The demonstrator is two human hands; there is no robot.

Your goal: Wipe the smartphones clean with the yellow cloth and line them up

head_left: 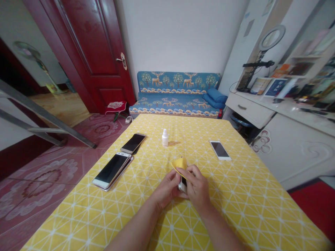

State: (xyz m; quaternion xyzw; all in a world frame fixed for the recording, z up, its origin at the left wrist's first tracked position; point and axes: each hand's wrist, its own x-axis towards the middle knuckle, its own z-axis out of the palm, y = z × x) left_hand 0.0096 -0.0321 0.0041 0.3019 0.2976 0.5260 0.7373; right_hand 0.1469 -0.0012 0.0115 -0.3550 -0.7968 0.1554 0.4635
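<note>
My left hand (167,190) and my right hand (196,186) meet over the middle of the table with the yellow patterned cloth (243,195). Between them is a phone (183,184), mostly hidden by the fingers; the left hand grips it from the side. The fingers of the right hand pinch a small yellow wiping cloth (179,164) against the phone's top. A small white dropper bottle (164,137) stands upright just beyond the hands.
A white phone (220,150) lies to the right. On the left edge lie a stack of two large phones (112,170) and a dark phone (133,143). A blue sofa (178,94), a red door (94,52) and a white desk (261,108) surround the table.
</note>
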